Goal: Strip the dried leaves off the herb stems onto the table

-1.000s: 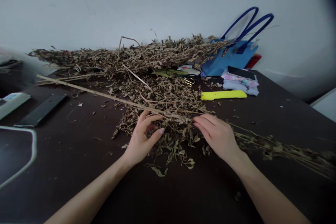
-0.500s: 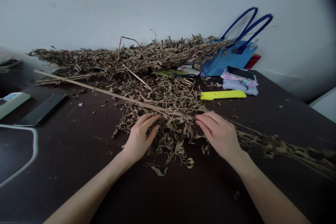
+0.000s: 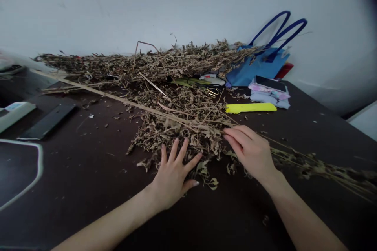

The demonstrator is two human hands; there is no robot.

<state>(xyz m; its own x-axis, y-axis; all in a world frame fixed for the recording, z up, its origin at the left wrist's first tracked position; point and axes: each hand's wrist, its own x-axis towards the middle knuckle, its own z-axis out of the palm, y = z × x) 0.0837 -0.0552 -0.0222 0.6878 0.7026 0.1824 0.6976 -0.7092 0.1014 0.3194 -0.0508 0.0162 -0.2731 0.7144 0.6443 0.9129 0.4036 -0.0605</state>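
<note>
My left hand [image 3: 173, 176] is spread with its fingers apart, its tips at the near edge of a heap of dried leaves [image 3: 165, 133]. The fingers of my right hand [image 3: 250, 151] are closed round a long dried plant stem [image 3: 129, 103] at the heap's right side. From there the stem slants over the heap to the far left, and its leafy part [image 3: 318, 166] stretches out to the right of my wrist. Some paler leaves [image 3: 210, 180] lie just right of my left thumb.
A big bundle of dried stalks [image 3: 147, 64] lies along the wall. At the right are a blue bag [image 3: 247, 70], a yellow-handled strip [image 3: 250, 108] and a phone on tissue packs [image 3: 271, 90]. Scissors [image 3: 212, 91] lie behind the heap. A dark phone [image 3: 48, 121] and a white cable [image 3: 39, 160] are left.
My left hand has drawn back towards me and opened out over the near leaves. My right hand stays on the stem, slightly further right. The stem's far left end has risen a little.
</note>
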